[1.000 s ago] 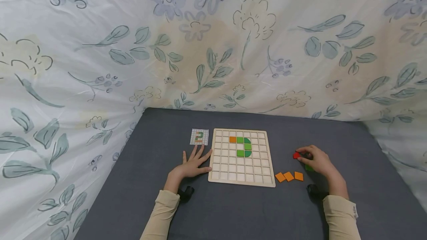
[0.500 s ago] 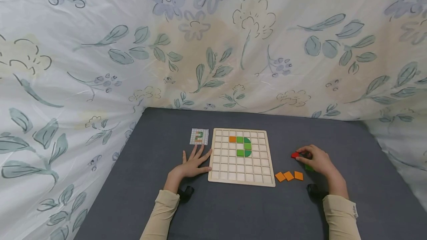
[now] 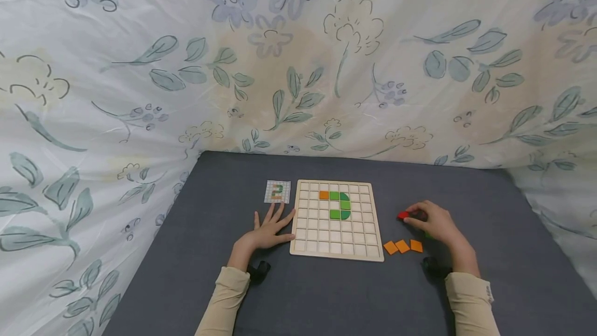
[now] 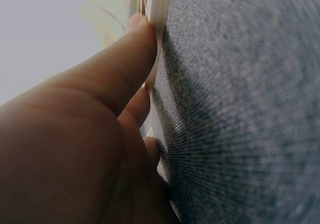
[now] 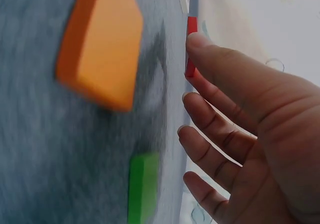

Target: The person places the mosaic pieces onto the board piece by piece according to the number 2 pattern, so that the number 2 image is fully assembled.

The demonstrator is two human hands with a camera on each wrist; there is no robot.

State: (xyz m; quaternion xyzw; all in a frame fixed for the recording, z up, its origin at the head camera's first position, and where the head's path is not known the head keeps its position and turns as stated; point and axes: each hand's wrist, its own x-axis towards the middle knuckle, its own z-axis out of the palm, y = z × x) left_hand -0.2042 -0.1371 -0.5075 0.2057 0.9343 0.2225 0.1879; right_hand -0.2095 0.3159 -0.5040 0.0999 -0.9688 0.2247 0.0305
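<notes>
**Red tile [image 3: 402,215] pinched beside a gridded board [image 3: 335,247]**

Of the two hands, we see the right hand [image 3: 434,219] gripping the red tile between thumb and index finger, to the right of the board and apart from it. The left hand [image 3: 265,234] lies flat with fingers spread at the board's left side; in the left wrist view we note its thumb against the board's edge. Just beyond its fingertips is a small patterned card [image 3: 277,191]; whether they touch, we cannot tell. Within the board we find an orange square [image 3: 324,195], three green squares [image 3: 345,205] and two dark green rounded pieces [image 3: 345,215]. Three orange tiles [image 3: 402,246] lie on the dark surface [image 3: 350,294] near the board's lower right corner. A green tile [image 5: 145,189] lies near the right hand, partly hidden in the head view. A floral cloth [image 3: 280,92] hangs behind.
</notes>
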